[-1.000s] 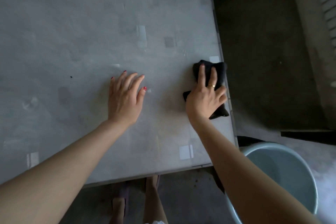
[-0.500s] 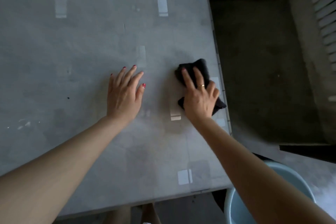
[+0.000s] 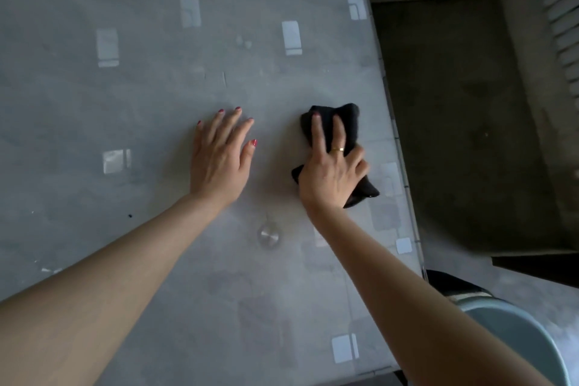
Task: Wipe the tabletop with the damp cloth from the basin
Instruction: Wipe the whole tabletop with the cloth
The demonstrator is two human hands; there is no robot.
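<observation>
Pressing the black cloth (image 3: 340, 135) flat against the tabletop (image 3: 150, 97), the right hand (image 3: 332, 171) has 2 fingers stretched over it and the others curled around its right side. The cloth lies near the tabletop's right edge. Left of the cloth, apart from it, the left hand (image 3: 221, 157) rests palm down, fingers spread, holding nothing. The basin (image 3: 526, 335) sits off the tabletop's near right corner.

Cloth (image 3: 340, 131) on the tabletop (image 3: 150, 97) near its right edge, under the right hand (image 3: 332, 175). Left hand (image 3: 219, 160) flat on the tabletop, left of the cloth and apart from it. Basin (image 3: 517, 332) on the floor, off the near right corner.
</observation>
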